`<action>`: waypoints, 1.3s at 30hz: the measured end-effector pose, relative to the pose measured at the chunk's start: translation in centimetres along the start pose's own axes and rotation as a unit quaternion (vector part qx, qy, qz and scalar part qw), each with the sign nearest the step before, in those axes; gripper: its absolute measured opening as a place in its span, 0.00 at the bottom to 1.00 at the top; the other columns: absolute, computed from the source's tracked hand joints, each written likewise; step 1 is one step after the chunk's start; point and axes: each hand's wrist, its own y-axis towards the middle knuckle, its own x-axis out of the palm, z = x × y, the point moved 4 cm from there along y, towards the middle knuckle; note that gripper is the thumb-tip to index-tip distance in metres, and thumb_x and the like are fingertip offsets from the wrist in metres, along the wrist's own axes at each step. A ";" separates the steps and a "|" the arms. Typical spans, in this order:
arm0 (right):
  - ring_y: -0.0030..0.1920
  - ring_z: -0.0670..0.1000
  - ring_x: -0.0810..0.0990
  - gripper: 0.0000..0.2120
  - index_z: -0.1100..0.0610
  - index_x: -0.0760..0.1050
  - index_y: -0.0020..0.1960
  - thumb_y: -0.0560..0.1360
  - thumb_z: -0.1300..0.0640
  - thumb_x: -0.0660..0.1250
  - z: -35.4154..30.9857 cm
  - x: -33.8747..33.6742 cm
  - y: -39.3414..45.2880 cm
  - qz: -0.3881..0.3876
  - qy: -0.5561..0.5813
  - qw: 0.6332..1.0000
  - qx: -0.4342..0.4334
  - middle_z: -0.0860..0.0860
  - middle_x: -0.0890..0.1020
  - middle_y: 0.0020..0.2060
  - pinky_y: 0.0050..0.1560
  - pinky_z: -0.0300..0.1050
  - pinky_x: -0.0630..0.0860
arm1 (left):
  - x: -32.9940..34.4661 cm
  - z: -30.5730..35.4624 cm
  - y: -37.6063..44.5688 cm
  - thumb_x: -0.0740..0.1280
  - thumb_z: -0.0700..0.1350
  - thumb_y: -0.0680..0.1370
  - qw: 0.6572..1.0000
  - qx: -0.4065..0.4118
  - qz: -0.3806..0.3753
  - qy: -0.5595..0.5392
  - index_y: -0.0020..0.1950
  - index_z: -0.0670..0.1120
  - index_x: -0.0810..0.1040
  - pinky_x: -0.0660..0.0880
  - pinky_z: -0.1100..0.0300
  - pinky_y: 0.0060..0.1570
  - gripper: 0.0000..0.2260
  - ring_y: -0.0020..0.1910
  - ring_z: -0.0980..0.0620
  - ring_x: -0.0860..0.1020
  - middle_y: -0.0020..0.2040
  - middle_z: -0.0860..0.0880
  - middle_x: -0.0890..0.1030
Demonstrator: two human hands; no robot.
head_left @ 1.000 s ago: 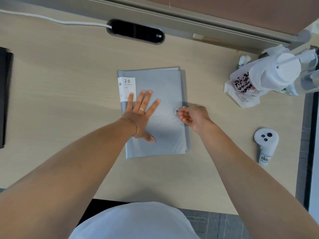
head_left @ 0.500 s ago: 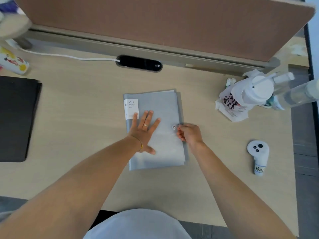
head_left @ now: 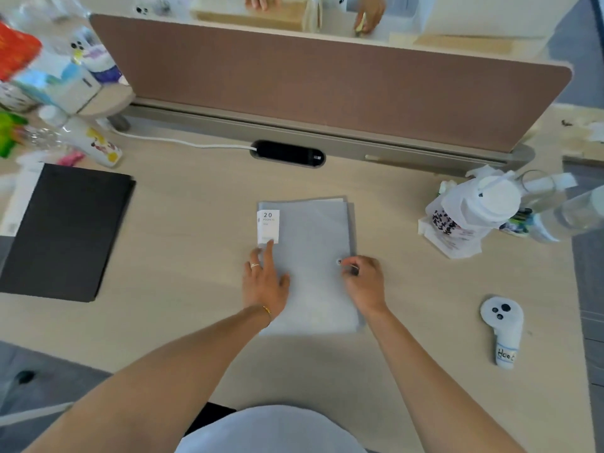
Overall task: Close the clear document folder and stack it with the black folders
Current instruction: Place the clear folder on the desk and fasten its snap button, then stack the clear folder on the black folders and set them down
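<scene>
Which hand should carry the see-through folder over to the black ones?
Probably the left hand. It lies on the clear folder's left edge, the side facing the black folders at the desk's left. The right hand is at the snap on the far edge.

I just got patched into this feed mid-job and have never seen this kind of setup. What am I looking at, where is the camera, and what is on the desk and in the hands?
There is no machine here: a person works with bare hands, and the single camera sits on their head, looking down at a pale wooden desk.

In the middle lies the clear document folder, cover down, with a white "20 pockets" label. The left hand rests at its left edge, not gripping. The right hand has its fingers pinched at the small snap button on the right edge, apparently fastening it.

The black folders lie far left, where this one belongs next. On the right are a white handheld controller, a white bag and clear bottles.
</scene>
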 end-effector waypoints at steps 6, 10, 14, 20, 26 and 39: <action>0.55 0.55 0.80 0.15 0.54 0.84 0.50 0.68 0.68 0.67 -0.3 -0.1 -0.9 -0.013 0.017 0.999 -0.029 0.47 0.77 0.48 0.65 0.51 0.73 | -0.9 -2.2 1.7 0.71 0.48 0.77 0.920 -0.240 0.009 -0.309 0.72 0.48 0.72 0.76 0.48 0.63 0.24 0.61 0.42 0.79 0.62 0.44 0.80; 0.56 0.56 0.79 0.14 0.56 0.82 0.51 0.70 0.68 0.67 -0.2 -0.2 -1.0 -0.030 0.013 0.999 -0.017 0.49 0.75 0.50 0.65 0.51 0.73 | -1.8 -3.2 2.5 0.73 0.41 0.76 0.873 -0.251 -0.066 -0.414 0.63 0.42 0.78 0.81 0.51 0.45 0.16 0.49 0.44 0.84 0.56 0.44 0.84; 0.54 0.57 0.79 0.13 0.54 0.80 0.49 0.69 0.68 0.66 -0.5 0.2 -1.2 -0.011 0.016 1.000 0.009 0.55 0.76 0.53 0.63 0.52 0.74 | -3.6 -2.7 1.9 0.70 0.35 0.78 0.865 -0.195 -0.148 -0.438 0.59 0.45 0.73 0.80 0.42 0.55 0.13 0.48 0.44 0.82 0.54 0.42 0.82; 0.48 0.53 0.76 0.16 0.53 0.75 0.57 0.72 0.67 0.65 -2.7 2.1 -1.9 0.029 0.066 0.996 0.050 0.57 0.80 0.54 0.47 0.43 0.69 | -7.0 -3.7 1.6 0.66 0.37 0.80 0.874 -0.099 -0.161 -0.447 0.57 0.48 0.73 0.73 0.57 0.41 0.09 0.42 0.47 0.75 0.45 0.42 0.80; 0.52 0.57 0.83 0.31 0.49 0.66 0.72 0.73 0.59 0.74 -7.2 6.5 -3.1 -0.009 0.126 0.989 0.079 0.50 0.84 0.48 0.58 0.56 0.78 | -12.9 -8.8 2.3 0.61 0.39 0.82 0.866 -0.079 -0.087 -0.486 0.54 0.58 0.75 0.72 0.56 0.43 0.12 0.42 0.47 0.74 0.46 0.43 0.78; 0.53 0.58 0.84 0.36 0.57 0.75 0.69 0.59 0.57 0.70 -23.1 25.1 -4.7 -0.119 0.151 0.979 0.062 0.57 0.86 0.52 0.58 0.62 0.79 | -25.9 -28.9 5.8 0.61 0.41 0.84 0.880 -0.126 0.133 -0.438 0.65 0.52 0.73 0.71 0.65 0.41 0.12 0.47 0.56 0.77 0.51 0.54 0.79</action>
